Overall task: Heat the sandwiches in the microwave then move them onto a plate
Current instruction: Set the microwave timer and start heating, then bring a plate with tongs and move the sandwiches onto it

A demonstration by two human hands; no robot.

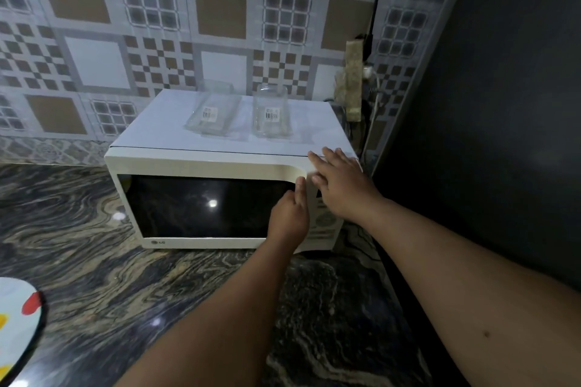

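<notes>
A white microwave point(201, 163) stands on the dark marbled counter point(94, 261) with its dark-glass door closed. My left hand point(290, 214) rests against the door's right edge, fingers pointing up and close together. My right hand point(341, 181) lies flat on the microwave's top right corner, above the control panel, fingers spread. Two clear empty plastic sandwich boxes point(213, 113) point(272, 113) lie on top of the microwave. A white plate point(19, 324) with red and yellow marks shows at the lower left edge. No sandwich is visible; the dark door hides the inside.
A patterned tiled wall runs behind the microwave. A dark tall panel point(487, 104) stands close on the right. A black cable point(375, 3) and a plug hang by the microwave's back right corner.
</notes>
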